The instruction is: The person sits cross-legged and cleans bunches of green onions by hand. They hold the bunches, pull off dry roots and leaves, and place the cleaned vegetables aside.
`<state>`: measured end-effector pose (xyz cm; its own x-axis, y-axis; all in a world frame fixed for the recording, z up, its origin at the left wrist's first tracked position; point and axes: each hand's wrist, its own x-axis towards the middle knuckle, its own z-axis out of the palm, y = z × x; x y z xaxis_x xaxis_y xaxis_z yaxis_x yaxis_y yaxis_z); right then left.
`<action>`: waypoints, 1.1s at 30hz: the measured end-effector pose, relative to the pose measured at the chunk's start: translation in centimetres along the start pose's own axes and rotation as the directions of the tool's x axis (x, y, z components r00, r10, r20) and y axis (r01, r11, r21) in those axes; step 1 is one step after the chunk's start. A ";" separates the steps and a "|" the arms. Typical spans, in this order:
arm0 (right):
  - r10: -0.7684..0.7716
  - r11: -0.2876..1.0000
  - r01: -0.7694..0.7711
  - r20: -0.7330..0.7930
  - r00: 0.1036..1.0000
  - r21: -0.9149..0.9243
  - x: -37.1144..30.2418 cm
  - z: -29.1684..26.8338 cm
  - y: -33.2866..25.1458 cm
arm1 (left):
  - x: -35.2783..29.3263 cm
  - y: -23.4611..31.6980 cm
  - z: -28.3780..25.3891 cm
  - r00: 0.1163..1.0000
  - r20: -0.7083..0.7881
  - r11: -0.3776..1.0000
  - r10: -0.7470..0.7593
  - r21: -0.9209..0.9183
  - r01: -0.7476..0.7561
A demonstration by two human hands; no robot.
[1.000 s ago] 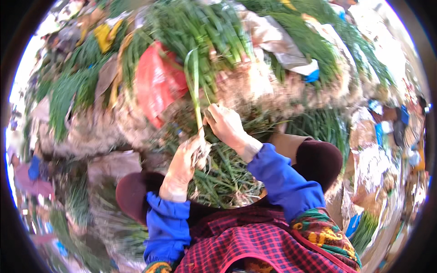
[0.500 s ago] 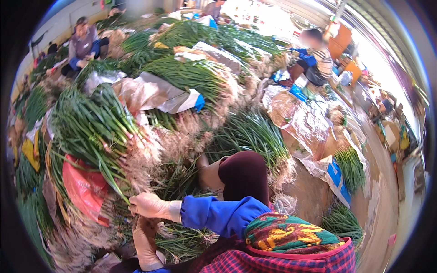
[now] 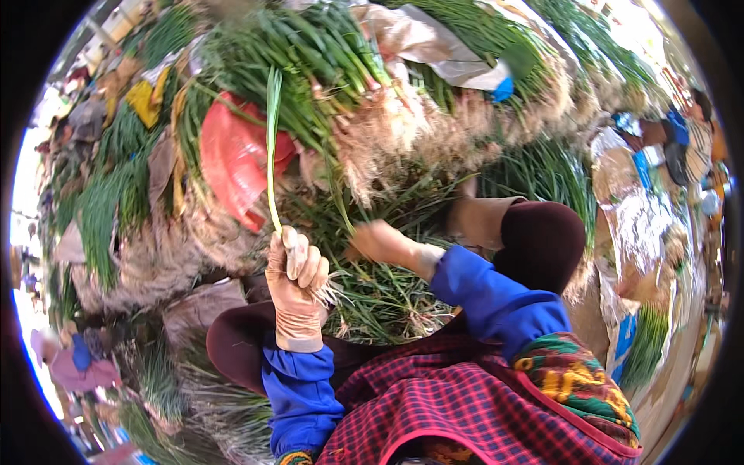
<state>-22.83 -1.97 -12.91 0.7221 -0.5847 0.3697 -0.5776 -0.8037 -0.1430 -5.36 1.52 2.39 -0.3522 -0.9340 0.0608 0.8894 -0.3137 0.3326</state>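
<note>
My left hand [image 3: 298, 267], in a pale glove, is closed around one green onion [image 3: 272, 155]. Its leaves point up past the fist, and its roots stick out by the heel of the hand. To the right, my right hand [image 3: 384, 244] is blurred by motion, with its fingers pinched on a limp, yellowish-green leaf [image 3: 339, 203]. Between and below my hands lies a litter of loose green leaves [image 3: 380, 294]. Just ahead rests a big heap of green onions [image 3: 310, 77], its roots toward me.
A red plastic sheet [image 3: 236, 159] lies under the heap. More bundles [image 3: 542, 178] lie at the right, beside plastic sheeting [image 3: 643, 209]. My knees [image 3: 542, 240] flank the litter. One person sits at the far right [image 3: 694, 143], another at the lower left [image 3: 77, 360].
My view has swung down and left. My hands, close together before, are now apart: the left has come up with the green onion, the right has moved away to the right with a leaf.
</note>
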 end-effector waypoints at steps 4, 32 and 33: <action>-0.073 0.747 -0.624 0.962 0.262 0.227 -1.1 -4.3 -4.4 | -1.5 1.5 0.1 0.966 -0.229 0.966 0.119 0.253 -0.059; 0.784 0.618 -0.691 -0.230 0.576 0.375 10.2 -6.9 9.8 | -0.2 0.9 -1.4 0.999 -0.024 0.998 -0.047 0.044 0.048; 0.747 0.645 -0.646 -0.157 0.646 0.410 10.4 -7.0 8.3 | -1.0 1.8 -1.1 0.995 0.104 0.999 -0.001 0.037 -0.003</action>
<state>-22.78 -13.94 -3.79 -0.0246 -0.9608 0.2763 -0.6825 -0.1858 -0.7069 -3.04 1.69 1.89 -0.3812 -0.9109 0.1582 0.8791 -0.3041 0.3670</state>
